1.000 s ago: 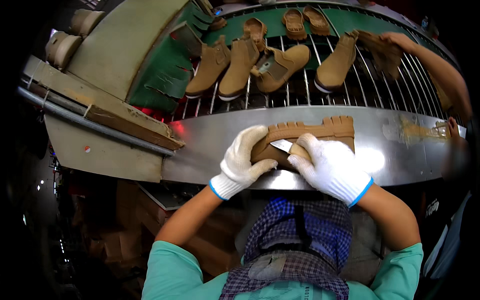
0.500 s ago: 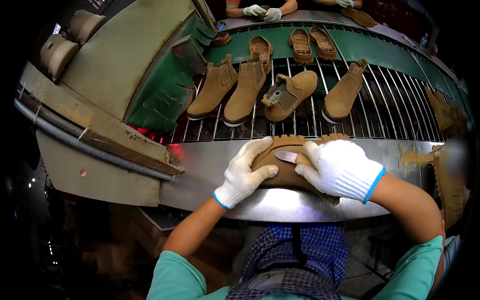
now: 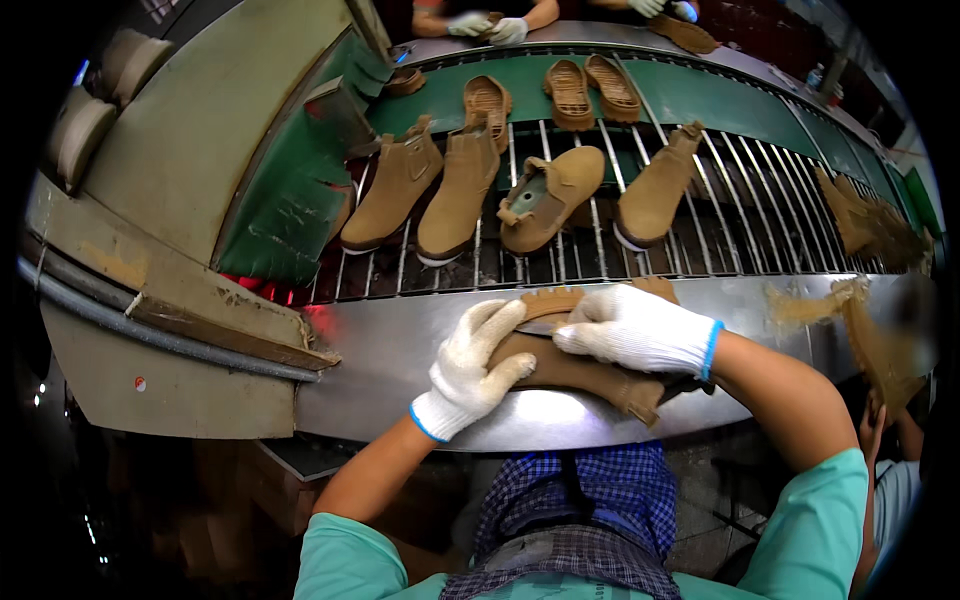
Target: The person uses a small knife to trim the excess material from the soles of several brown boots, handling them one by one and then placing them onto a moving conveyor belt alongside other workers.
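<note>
A brown ankle boot (image 3: 580, 370) lies on its side on the metal ledge, its lugged sole (image 3: 553, 300) facing away from me. My left hand (image 3: 470, 370), in a white knit glove, wraps round the boot's toe end with the thumb on the upper. My gloved right hand (image 3: 635, 328) is closed round a short knife; its handle is hidden in my fingers. The flat blade (image 3: 541, 327) lies along the seam between sole and upper, beside my left fingers. The boot's shaft points right, under my right wrist.
Beyond the ledge (image 3: 370, 390), brown boots (image 3: 450, 200) stand or lie on a metal bar rack. Loose soles (image 3: 570, 92) rest on a green surface behind it. A beige machine housing (image 3: 220, 130) is at left. Gloved hands (image 3: 485, 28) of other people show at the far side.
The knife blade has moved from over the upper onto the sole seam, my right hand going with it. The boot's shaft has swung toward me. The whole view has shifted slightly.
</note>
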`<state>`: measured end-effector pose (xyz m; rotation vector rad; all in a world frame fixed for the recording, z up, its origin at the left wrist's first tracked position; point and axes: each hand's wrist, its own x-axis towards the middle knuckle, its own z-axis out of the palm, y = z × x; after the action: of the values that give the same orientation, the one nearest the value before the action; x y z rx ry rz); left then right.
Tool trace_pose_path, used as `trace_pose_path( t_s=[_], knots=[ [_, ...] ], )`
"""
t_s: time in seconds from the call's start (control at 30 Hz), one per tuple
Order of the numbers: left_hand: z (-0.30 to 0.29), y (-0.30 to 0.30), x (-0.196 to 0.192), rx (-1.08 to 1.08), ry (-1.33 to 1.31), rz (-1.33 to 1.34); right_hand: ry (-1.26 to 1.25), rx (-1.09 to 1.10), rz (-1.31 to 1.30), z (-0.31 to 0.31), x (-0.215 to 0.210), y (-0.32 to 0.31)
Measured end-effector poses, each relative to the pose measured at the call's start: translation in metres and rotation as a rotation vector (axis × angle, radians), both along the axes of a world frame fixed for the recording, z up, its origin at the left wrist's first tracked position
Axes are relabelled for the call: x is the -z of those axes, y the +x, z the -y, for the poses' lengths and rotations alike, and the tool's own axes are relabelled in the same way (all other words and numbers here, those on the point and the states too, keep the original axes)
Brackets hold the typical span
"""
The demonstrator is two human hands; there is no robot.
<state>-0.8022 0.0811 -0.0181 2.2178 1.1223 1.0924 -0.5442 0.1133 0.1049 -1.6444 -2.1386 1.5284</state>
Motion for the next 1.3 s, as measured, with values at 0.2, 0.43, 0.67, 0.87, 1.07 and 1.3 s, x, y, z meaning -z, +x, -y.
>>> trace_pose_path(
  t_s=[0.2,0.43,0.67,0.87,1.07,1.3],
  knots=[
    [0.008,0.000,0.006,0.036,0.212,-0.140,0.196,-0.069,0.138,0.032,0.002,0.038],
    [-0.016,0.006,0.002,-0.040,0.308,-0.202,0.431,0.408,0.165,0.087,0.008,0.069],
    [-0.020,0.001,0.005,-0.117,0.210,-0.141,0.614,0.342,0.176,0.081,0.017,0.046],
    [0.016,-0.002,-0.001,-0.137,-0.134,0.152,0.500,0.401,0.131,0.137,0.040,0.045],
    [0.034,-0.006,-0.038,-0.040,-0.487,-0.321,0.393,0.322,0.190,0.171,0.092,0.047],
    [0.037,-0.004,-0.035,0.035,-0.161,-0.419,0.559,0.222,0.171,0.172,0.082,0.021]
  ],
)
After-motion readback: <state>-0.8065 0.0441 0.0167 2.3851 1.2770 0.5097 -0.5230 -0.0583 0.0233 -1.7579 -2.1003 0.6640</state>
